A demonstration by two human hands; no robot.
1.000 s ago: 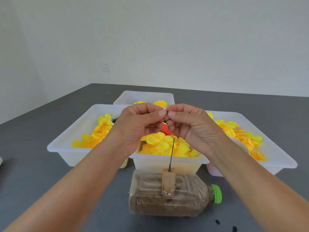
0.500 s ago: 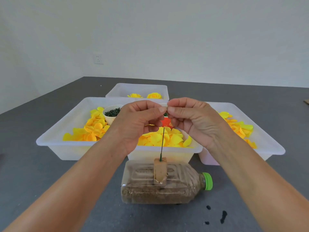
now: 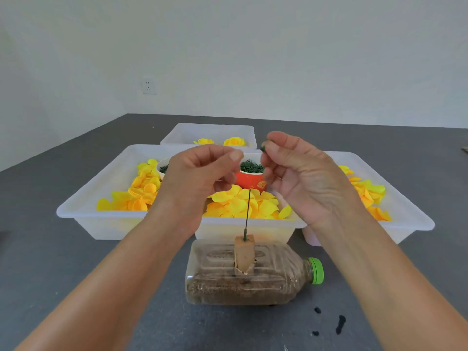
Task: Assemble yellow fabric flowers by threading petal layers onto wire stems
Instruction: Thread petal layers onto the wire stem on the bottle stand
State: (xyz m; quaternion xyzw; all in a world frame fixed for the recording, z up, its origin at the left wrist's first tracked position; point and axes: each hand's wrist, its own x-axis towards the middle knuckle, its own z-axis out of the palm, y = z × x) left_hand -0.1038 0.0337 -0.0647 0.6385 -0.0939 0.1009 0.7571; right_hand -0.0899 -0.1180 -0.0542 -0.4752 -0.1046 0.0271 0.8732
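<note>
Nearest, a sand-filled bottle (image 3: 250,277) lies on its side with a block (image 3: 244,254) set into it; the wire stem (image 3: 247,214) stands upright from the block, long axis at 12 o'clock. Its tip sits below and between both hands. The left hand (image 3: 200,183) at 10 o'clock pinches thumb to forefinger; what it holds I cannot tell. The right hand (image 3: 301,183) at 1 o'clock pinches a small green piece (image 3: 263,147), about equally near. Beyond, yellow petals (image 3: 243,205) fill a white tray (image 3: 250,226).
</note>
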